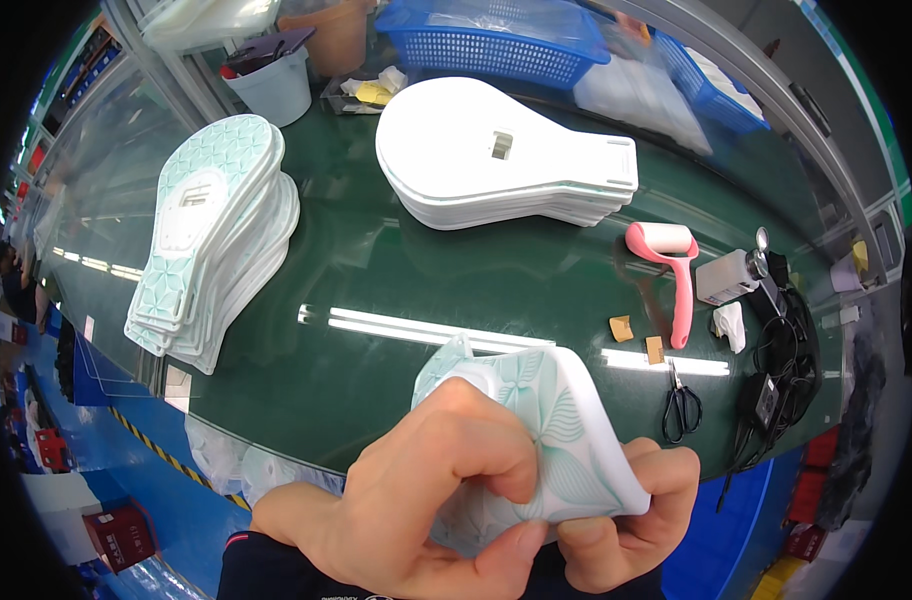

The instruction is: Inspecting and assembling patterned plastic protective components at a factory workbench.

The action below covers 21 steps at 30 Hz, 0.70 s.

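Note:
Close in front of me I hold a white plastic panel (566, 420) with a mint-green leaf pattern, tilted up, its white rim on the right. My left hand (406, 490) is closed, its curled fingers and thumb against the patterned face. My right hand (636, 520) pinches the panel's lower right corner between thumb and fingers. The panel's lower part is partly hidden behind my left hand. Beyond, at the left, stands a stack of similar paddle-shaped patterned panels (216, 250). A stack of plain white panels (456, 150) lies farther back in the middle.
On the green tabletop (376, 280) at the right lie a pink lint roller (682, 290), scissors (682, 410), a bottle (726, 278), small brown pieces (621, 328) and black cables (791, 350). Blue baskets (496, 45) and a light bucket (276, 90) stand at the back.

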Tool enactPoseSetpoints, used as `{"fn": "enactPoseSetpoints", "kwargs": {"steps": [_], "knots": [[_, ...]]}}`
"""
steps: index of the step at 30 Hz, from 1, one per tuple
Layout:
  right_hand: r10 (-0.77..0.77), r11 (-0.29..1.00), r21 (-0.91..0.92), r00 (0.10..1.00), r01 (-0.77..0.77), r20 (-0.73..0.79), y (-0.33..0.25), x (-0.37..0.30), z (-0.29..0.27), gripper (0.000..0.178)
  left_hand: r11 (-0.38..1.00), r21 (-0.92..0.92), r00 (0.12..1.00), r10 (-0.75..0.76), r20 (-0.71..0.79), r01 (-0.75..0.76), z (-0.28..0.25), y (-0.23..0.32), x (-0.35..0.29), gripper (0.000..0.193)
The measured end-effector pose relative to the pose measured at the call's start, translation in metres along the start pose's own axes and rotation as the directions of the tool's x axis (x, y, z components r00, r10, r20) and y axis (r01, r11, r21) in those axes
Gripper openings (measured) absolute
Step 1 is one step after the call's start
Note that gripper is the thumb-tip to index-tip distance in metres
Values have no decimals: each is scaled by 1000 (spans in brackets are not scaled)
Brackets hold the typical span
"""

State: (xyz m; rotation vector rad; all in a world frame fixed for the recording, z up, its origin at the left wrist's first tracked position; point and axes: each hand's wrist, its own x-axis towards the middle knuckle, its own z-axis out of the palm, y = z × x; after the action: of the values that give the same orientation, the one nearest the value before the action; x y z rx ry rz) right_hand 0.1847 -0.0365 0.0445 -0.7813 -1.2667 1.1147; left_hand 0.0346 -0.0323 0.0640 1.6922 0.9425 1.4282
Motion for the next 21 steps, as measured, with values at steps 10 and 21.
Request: {"fn": "enactPoseSetpoints", "kwargs": {"steps": [10, 21], "knots": [[-65, 998, 0, 987, 66, 149, 4, 2, -6, 30, 989, -4, 986, -146, -83, 146, 5, 6, -4, 29], [-25, 1000, 18, 1000, 25, 16, 3, -2, -1, 31, 993, 48, 993, -108, -53, 110, 4, 6, -4, 31]]}}
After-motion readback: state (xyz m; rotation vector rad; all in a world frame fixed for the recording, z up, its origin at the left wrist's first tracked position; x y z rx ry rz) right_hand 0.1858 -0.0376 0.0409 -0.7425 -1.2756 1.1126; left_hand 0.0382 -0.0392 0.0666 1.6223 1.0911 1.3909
